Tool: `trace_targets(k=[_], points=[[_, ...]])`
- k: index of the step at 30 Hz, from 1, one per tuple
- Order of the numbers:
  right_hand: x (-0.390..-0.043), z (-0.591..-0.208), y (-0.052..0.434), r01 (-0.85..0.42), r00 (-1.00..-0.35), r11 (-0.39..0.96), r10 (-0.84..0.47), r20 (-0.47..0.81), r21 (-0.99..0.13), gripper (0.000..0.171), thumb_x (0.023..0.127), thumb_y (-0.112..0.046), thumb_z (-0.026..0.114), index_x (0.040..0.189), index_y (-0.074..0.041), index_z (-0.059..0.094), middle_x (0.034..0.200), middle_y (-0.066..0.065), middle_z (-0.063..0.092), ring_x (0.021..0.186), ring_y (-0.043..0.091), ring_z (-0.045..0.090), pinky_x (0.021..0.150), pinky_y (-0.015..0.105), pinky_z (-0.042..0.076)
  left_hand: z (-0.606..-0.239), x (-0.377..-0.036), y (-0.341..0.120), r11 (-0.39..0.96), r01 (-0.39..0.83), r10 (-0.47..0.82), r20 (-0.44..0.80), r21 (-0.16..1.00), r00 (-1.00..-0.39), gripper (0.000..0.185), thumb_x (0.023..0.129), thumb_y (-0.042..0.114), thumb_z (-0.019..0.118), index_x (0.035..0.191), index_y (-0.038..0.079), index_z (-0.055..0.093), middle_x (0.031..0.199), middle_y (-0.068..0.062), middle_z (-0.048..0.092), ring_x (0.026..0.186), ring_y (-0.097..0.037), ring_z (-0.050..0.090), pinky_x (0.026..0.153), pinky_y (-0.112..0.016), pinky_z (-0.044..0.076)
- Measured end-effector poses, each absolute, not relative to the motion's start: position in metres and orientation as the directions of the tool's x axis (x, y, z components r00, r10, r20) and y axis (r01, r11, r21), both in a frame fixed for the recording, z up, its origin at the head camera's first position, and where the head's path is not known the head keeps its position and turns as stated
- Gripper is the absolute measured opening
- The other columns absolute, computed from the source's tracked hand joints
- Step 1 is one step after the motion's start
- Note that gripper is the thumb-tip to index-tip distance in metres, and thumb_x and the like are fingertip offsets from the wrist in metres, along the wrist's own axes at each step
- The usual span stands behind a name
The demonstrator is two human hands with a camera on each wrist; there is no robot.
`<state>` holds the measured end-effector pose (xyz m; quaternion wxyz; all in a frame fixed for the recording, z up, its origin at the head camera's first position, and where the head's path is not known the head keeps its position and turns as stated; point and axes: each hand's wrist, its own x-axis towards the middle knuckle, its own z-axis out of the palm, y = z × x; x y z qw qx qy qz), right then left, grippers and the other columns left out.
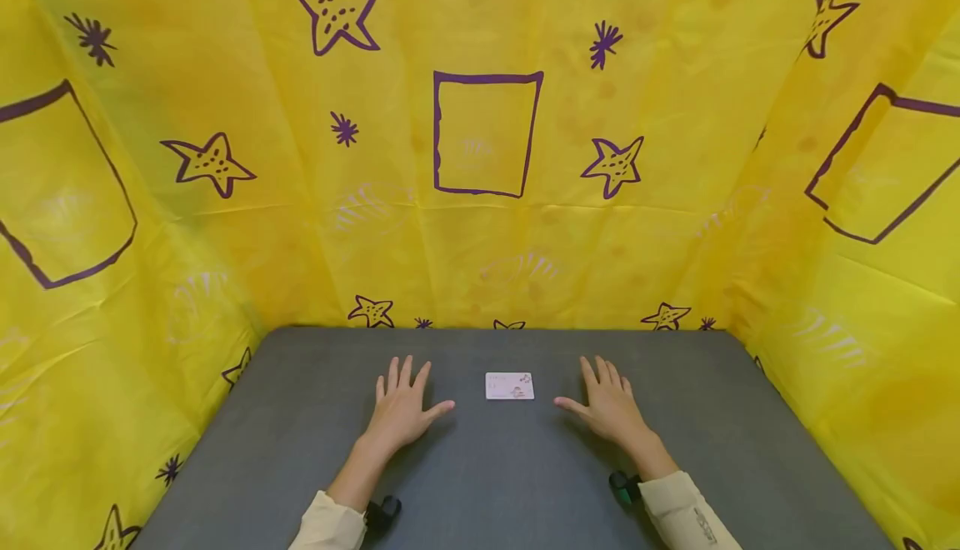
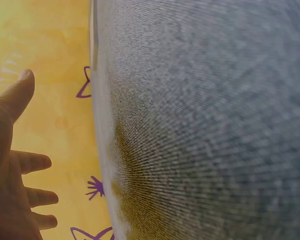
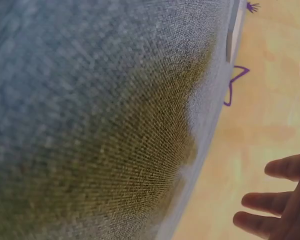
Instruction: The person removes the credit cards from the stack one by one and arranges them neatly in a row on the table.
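Note:
A small pale pink-white box or card pack (image 1: 509, 386) with little printed figures lies flat on the grey table, between the two hands. To its left is my left hand (image 1: 402, 408), palm down with fingers spread and thumb pointing toward the pack. My right hand (image 1: 609, 405) mirrors it on the other side, its fingers also spread. Neither hand touches the pack. Each wrist view shows spread fingers of the left hand (image 2: 20, 155) and the right hand (image 3: 285, 200) with nothing in them. The pack's thin edge (image 3: 234, 30) shows near the top of the right wrist view.
The grey cloth-covered table (image 1: 480, 483) extends around both hands. Yellow fabric (image 1: 480, 258) with purple stars and squares hangs behind it and along both sides. Dark camera straps (image 1: 384, 513) sit at the wrists by the light sleeves.

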<state>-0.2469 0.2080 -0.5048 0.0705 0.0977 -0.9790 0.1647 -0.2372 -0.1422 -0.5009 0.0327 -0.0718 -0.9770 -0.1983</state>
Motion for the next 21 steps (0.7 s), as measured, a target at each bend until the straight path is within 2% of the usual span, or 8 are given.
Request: trace_targets(k=[16, 21], points=[[-0.259, -0.509, 0.202, -0.249, -0.963, 0.914, -0.2, 0.179, -0.319, 0.095, 0.083, -0.062, 0.063, 0.148, 0.002, 0.036, 0.148, 0.03, 0.037, 0.137, 0.049, 0.035, 0.107, 0.066, 0.029, -0.503, -0.247, -0.139, 0.896, 0.157, 0.136, 0.079, 0.416, -0.988, 0.086, 0.084, 0.06, 0.064, 0.148, 0.008, 0.039, 0.156, -0.027, 0.025, 0.147, -0.048, 0.012, 0.113, -0.068, 0.014], [-0.262, -0.507, 0.2, -0.25, -0.963, 0.909, -0.198, 0.181, -0.334, 0.094, 0.083, -0.06, 0.065, 0.147, 0.002, 0.037, 0.147, 0.031, 0.038, 0.136, 0.049, 0.036, 0.107, 0.066, 0.03, -0.503, -0.251, -0.137, 0.882, 0.168, 0.148, 0.081, 0.439, -0.986, 0.086, 0.084, 0.059, 0.064, 0.148, 0.007, 0.038, 0.157, -0.028, 0.022, 0.148, -0.047, 0.011, 0.115, -0.064, 0.015]])
